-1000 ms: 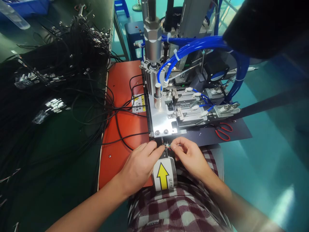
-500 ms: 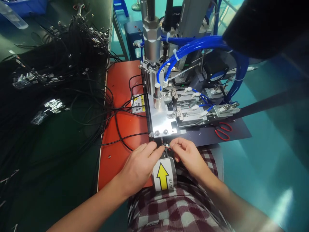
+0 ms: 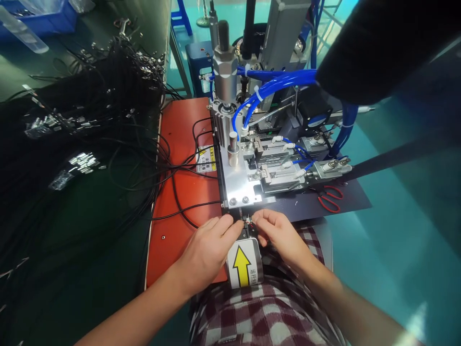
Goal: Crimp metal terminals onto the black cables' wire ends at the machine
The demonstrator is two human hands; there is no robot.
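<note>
At the front of the metal machine, my left hand is closed, its thumb and forefinger pressed down by a dark fixture. Whatever those fingers hold is hidden. Facing it, my right hand pinches at the thin coloured wires, whose small bare ends show between both hands. Just below the hands is a white label with a yellow arrow.
Black cables cross the red board from a large cable bundle at left. Red-handled pliers lie on the dark plate at right. Blue air tubes arch over the machine. A blue bin stands far left.
The camera view has tilted slightly, so the machine sits a little lower in the picture. Both hands stay almost in place at the wires.
</note>
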